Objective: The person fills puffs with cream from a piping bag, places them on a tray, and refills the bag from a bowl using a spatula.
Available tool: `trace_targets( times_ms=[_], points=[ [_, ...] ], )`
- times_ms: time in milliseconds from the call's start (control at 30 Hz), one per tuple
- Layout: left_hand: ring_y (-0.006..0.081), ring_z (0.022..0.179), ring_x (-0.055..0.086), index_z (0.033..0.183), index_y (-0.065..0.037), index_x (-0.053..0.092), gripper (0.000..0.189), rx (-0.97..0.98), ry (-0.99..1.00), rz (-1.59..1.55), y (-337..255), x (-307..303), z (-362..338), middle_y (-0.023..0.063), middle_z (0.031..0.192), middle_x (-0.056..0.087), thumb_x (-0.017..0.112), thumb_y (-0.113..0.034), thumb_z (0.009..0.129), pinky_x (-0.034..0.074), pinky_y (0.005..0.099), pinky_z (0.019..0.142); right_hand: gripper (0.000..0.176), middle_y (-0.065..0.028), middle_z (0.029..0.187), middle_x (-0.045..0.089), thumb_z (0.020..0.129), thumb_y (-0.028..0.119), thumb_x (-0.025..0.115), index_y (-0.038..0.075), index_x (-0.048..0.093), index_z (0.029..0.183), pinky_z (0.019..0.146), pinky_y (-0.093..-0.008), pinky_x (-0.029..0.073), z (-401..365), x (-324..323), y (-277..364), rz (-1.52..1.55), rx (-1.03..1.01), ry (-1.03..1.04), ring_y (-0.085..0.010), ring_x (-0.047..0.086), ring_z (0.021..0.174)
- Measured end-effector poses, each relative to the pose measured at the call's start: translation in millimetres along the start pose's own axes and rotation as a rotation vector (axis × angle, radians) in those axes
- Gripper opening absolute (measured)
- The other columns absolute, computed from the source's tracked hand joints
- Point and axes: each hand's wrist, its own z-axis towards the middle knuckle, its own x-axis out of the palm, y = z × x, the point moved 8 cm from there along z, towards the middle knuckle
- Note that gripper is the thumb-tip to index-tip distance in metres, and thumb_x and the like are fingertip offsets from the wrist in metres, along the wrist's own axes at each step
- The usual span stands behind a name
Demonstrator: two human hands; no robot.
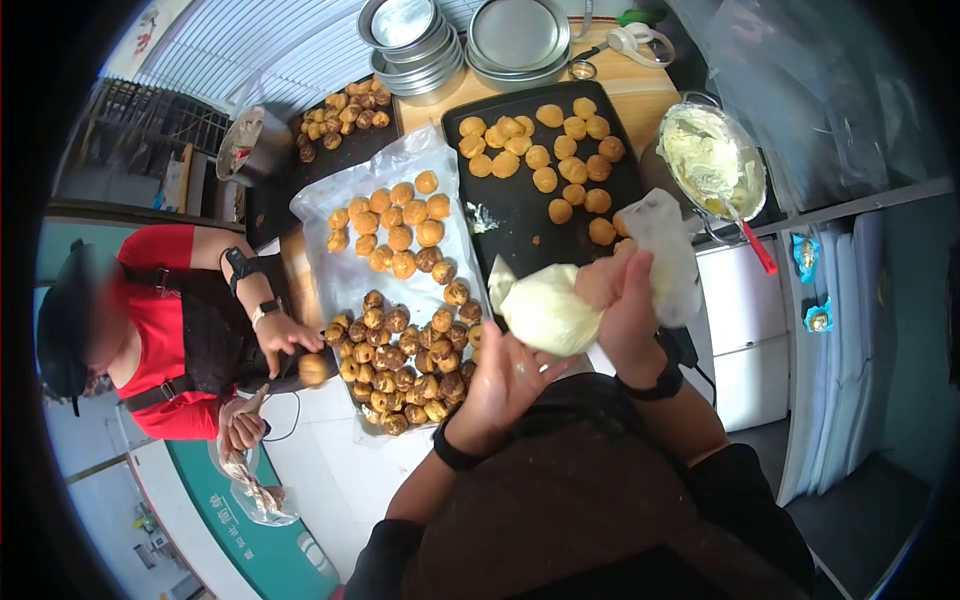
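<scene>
A clear piping bag full of pale cream (pixel 548 312) hangs in front of me, its twisted upper part gripped by my right hand (pixel 625 310). The loose end of the bag sticks out beyond that fist. My left hand (pixel 507 385) is just below the bag with fingers spread and palm turned up; it seems to hold nothing. Beyond the bag lies a black baking tray (pixel 625 185) with several golden cream puffs (pixel 565 147) on its far part and a smear of white cream. To its left, a paper-lined tray (pixel 450 215) carries plain puffs (pixel 400 238) and brown-marked ones (pixel 395 360).
On the left a co-worker in red (pixel 160 350) holds a piping bag (pixel 255 490) and has a puff (pixel 313 370) near the other hand. A bowl of cream (pixel 712 160) with a red-handled spatula (pixel 758 248) stands right. Round metal pans (pixel 520 38) are stacked behind.
</scene>
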Motion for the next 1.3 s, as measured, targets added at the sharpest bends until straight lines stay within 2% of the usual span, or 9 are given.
trace_targets(
  times_ms=[233,300,433,467,733,900,933,1067,1300],
  points=[
    [0.0264,0.119,0.048,0.118,-0.006,0.047,0.036,0.289,-0.14,-0.201,-24,-7,20,0.012,0.124,0.052,0.041,-0.034,0.097,0.034,0.0408,0.104,0.034,-0.0108,0.09,0.062,0.097,0.038,0.043,0.01,0.042,0.078,0.095,-0.0356,0.037,-6,14,14,-0.305,-0.264,-0.189,-0.0247,0.055,0.105],
    [0.0268,0.117,0.048,0.118,-0.006,0.047,0.033,0.518,-0.053,0.382,-40,10,18,0.0106,0.122,0.053,0.039,-0.031,0.098,0.034,0.0416,0.104,0.018,-0.0138,0.104,0.064,0.096,0.017,0.04,0.008,0.047,0.083,0.112,-0.0394,0.017,-6,20,-4,-0.033,-0.062,0.016,-0.027,0.052,0.117],
    [0.025,0.12,0.045,0.116,-0.009,0.049,0.026,0.396,0.032,-0.388,-29,-3,28,0.0071,0.12,0.053,0.046,-0.027,0.096,0.031,0.0435,0.105,0.039,0.0018,0.055,0.043,0.101,0.033,0.03,0.014,0.033,0.067,0.095,-0.0362,0.035,7,17,12,0.378,-0.005,0.058,-0.0143,0.05,0.066],
    [0.025,0.124,0.04,0.11,-0.013,0.049,0.021,0.456,0.089,-0.276,-36,4,27,0.0052,0.118,0.051,0.046,-0.029,0.096,0.027,0.0448,0.108,0.044,0.0044,0.049,0.022,0.101,0.039,0.028,0.016,0.029,0.063,0.072,-0.0296,0.038,13,18,21,0.372,-0.01,-0.003,-0.0108,0.027,0.048],
    [0.0292,0.121,0.043,0.101,-0.01,0.047,0.02,0.739,0.153,0.056,-63,20,15,0.0095,0.106,0.053,0.061,-0.016,0.088,0.028,0.0465,0.107,0.046,0.0052,0.048,0.016,0.099,0.042,0.035,0.016,0.026,0.061,0.048,-0.0273,0.019,19,-10,-1,0.623,0.119,-0.113,-0.0093,0.014,0.044],
    [0.026,0.117,0.045,0.102,-0.011,0.046,0.016,0.688,0.065,-0.075,-60,2,25,0.0063,0.102,0.052,0.055,-0.02,0.092,0.028,0.0457,0.108,0.031,-0.0079,0.095,0.06,0.096,0.043,0.041,0.016,0.052,0.107,0.081,-0.0321,0.045,-7,-13,-28,0.419,0.259,-0.369,-0.0184,0.057,0.088],
    [0.0236,0.116,0.045,0.103,-0.012,0.045,0.017,0.677,0.052,-0.049,-59,1,27,0.0035,0.101,0.051,0.051,-0.027,0.095,0.025,0.0462,0.11,0.057,-0.012,0.134,0.043,0.095,0.044,0.045,0.013,0.029,0.14,0.107,-0.0413,0.03,-14,-17,-49,0.572,0.277,-0.08,-0.0236,0.036,0.129],
    [0.0191,0.113,0.047,0.102,-0.009,0.048,0.025,0.391,-0.046,-0.494,-28,-25,51,0.0021,0.103,0.052,0.043,-0.033,0.097,0.031,0.041,0.107,0.118,-0.0124,0.15,0.017,0.069,0.056,0.072,0.007,-0.003,0.146,0.112,-0.0442,0.015,-37,5,-54,0.246,0.158,0.061,-0.0255,0.021,0.137],
    [0.0224,0.105,0.053,0.096,-0.008,0.055,0.046,-0.145,-0.156,-0.66,45,-20,89,0.0036,0.102,0.058,0.042,-0.051,0.093,0.04,0.0386,0.097,0.144,-0.0183,0.15,0.011,0.047,0.06,0.083,0.011,-0.01,0.145,0.111,-0.0428,0.02,-25,-48,-27,-0.449,-0.203,0.142,-0.0265,0.029,0.133]
  ],
)
